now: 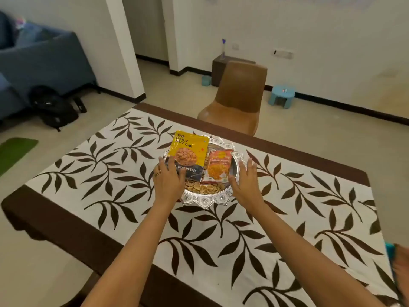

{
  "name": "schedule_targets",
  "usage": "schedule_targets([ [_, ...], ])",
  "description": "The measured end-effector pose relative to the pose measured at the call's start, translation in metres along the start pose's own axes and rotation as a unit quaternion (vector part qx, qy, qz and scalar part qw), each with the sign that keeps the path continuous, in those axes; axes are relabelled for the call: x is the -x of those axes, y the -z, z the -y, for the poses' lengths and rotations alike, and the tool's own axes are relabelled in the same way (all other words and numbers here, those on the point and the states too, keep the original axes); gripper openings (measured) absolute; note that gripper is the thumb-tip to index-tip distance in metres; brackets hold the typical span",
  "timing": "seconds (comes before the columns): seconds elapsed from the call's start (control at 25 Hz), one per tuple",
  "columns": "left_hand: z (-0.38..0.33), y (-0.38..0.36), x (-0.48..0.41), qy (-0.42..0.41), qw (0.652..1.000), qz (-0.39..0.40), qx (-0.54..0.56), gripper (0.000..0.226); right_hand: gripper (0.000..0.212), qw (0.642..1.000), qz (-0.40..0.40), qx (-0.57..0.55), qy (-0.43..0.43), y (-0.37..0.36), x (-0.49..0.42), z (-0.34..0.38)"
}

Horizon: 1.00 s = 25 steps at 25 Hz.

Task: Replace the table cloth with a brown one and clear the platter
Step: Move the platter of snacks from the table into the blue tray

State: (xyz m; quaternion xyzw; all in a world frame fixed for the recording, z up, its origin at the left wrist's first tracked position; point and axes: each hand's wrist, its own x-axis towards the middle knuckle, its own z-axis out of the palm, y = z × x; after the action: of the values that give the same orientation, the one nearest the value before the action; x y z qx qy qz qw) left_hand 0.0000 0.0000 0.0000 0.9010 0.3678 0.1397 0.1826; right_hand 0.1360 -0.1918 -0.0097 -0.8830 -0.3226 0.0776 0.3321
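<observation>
A round silver platter [204,201] with an embossed rim sits in the middle of the table on a white cloth with brown leaves [254,229]. A yellow almonds packet [190,152] and an orange snack packet [219,166] lie on the platter over loose chips [202,188]. My left hand [167,179] rests on the platter's left side, fingers spread over the lower edge of the almonds packet. On the platter's right rim my right hand [244,181] lies with its fingers apart. Neither hand visibly grips anything.
A brown chair [240,96] stands at the table's far side. A blue sofa [42,60] and a black bag [55,109] are at the far left, a small blue stool [282,95] by the wall. A blue and brown object [398,264] pokes in at the right edge.
</observation>
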Motion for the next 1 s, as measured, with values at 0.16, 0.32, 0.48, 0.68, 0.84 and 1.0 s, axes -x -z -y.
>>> schedule_targets([
  [0.16, 0.02, -0.017, -0.007, 0.077, 0.995, 0.035, 0.045, 0.074, 0.083, 0.993, -0.004, -0.07, -0.097, -0.02, -0.002, -0.01],
  [0.32, 0.016, -0.021, -0.006, 0.074, 0.99, 0.032, 0.119, 0.072, 0.073, 0.989, -0.031, -0.119, -0.08, -0.029, -0.005, -0.01],
  [0.48, 0.013, -0.022, -0.002, 0.064, 0.991, 0.017, 0.115, 0.069, 0.07, 0.987, -0.05, -0.139, -0.057, -0.03, -0.004, -0.019],
  [0.68, -0.016, -0.03, 0.012, 0.042, 0.99, 0.034, 0.133, 0.07, 0.067, 0.984, -0.089, -0.143, -0.051, -0.002, 0.021, -0.039],
  [0.84, -0.079, -0.039, 0.03, -0.045, 0.984, 0.055, 0.164, 0.07, 0.069, 0.975, -0.161, -0.135, -0.072, 0.049, 0.066, -0.078],
  [1.0, -0.157, -0.062, 0.054, -0.139, 0.969, 0.091, 0.183, 0.072, 0.072, 0.957, -0.237, -0.114, -0.124, 0.109, 0.128, -0.118],
])
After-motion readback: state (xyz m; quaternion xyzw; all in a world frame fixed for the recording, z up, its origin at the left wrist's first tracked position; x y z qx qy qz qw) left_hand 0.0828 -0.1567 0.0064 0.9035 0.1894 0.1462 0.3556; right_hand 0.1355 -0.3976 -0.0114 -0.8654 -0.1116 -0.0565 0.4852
